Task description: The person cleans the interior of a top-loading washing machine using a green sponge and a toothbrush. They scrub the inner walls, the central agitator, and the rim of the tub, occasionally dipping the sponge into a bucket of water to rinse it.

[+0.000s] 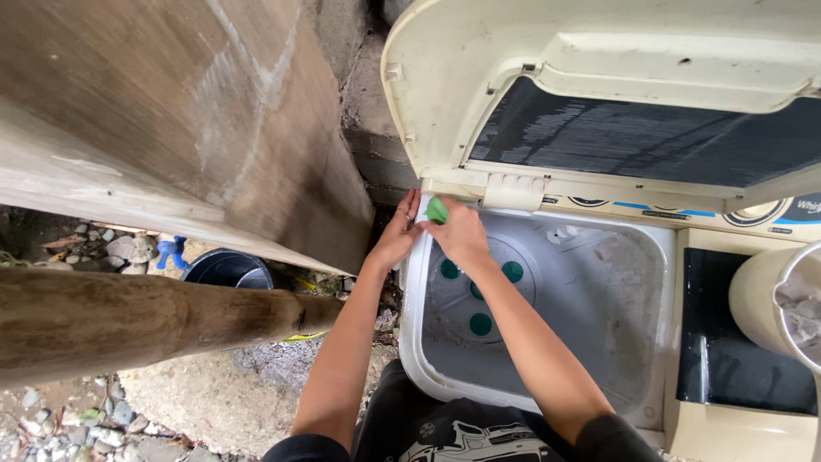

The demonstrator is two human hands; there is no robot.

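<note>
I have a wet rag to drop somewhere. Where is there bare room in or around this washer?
The tub floor is bare right of the agitator disc, out to the right wall. The dark spinner lid is bare too. The tub's top-left corner is crowded: left hand and right hand, holding a green piece, meet there.

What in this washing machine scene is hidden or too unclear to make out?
Head view:
- Green thing: mostly covered by the right hand; its kind is unclear.
- Left hand: its palm faces away.
- Control panel: partly hidden by the raised lid.
- Cream container: cut off by the right edge.
- Black bucket: half hidden behind the plank.
</note>
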